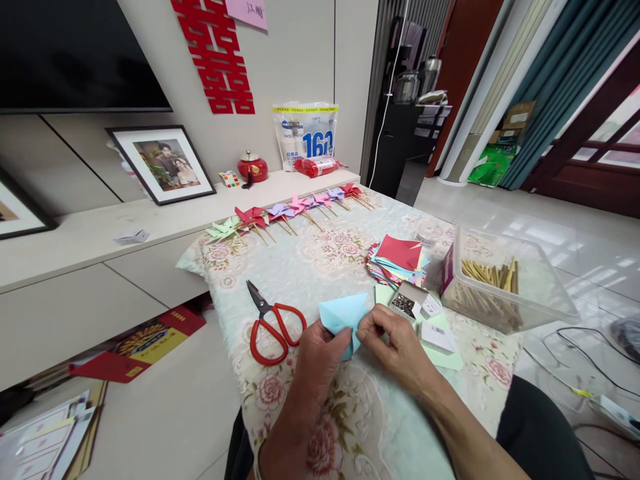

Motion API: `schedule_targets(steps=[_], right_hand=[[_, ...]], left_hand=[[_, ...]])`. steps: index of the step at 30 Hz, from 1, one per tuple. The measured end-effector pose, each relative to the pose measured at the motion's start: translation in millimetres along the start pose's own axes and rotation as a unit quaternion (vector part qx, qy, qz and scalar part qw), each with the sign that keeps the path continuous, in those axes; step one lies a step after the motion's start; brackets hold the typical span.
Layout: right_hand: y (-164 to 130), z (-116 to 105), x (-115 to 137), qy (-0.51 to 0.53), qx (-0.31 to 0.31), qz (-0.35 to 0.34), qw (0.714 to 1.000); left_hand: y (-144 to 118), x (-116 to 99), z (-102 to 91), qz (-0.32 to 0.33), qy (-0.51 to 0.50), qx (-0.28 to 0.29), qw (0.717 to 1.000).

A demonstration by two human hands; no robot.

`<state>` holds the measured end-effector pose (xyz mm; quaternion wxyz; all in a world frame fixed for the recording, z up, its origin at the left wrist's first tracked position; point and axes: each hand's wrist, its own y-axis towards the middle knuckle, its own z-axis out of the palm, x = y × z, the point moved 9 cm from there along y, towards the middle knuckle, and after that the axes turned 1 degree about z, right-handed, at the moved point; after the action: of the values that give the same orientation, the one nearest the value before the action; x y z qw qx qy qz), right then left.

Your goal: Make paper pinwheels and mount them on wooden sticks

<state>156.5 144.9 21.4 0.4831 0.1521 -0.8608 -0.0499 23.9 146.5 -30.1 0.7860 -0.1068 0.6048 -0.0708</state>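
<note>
A light blue sheet of paper, partly folded, is held between both hands above the table. My left hand grips its lower left part with the thumb on top. The fingers of my right hand pinch the paper's right edge; whether they hold anything small besides is hidden. Left of the hands lie scissors with red handles, blades apart. To the right sits a small open box of metal pins, beside a white box on pale green paper. Behind them is a stack of coloured paper.
Several paper pinwheels on sticks line the table's far edge. A clear plastic bin of wooden sticks stands at the right. The floral tablecloth covers the table, which adjoins a low white cabinet. Cables lie on the floor.
</note>
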Motion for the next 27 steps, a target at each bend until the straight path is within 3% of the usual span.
schedule_targets(steps=[10,18,22,27], right_hand=[[0,0,-4,-0.02,-0.005,0.018,1.0],[0,0,-4,-0.02,-0.004,0.005,1.0],[1,-1,-4,-0.016,-0.004,0.002,1.0],[1,-1,-4,-0.018,-0.005,0.004,1.0]], left_hand=[[2,2,1.2,-0.002,-0.003,0.009,1.0],[-4,-10,4.7,0.003,-0.011,0.021,1.0],[-2,3,7.4,-0.029,-0.041,0.059,0.997],[2,17,3.5,-0.052,-0.056,0.068,0.995]])
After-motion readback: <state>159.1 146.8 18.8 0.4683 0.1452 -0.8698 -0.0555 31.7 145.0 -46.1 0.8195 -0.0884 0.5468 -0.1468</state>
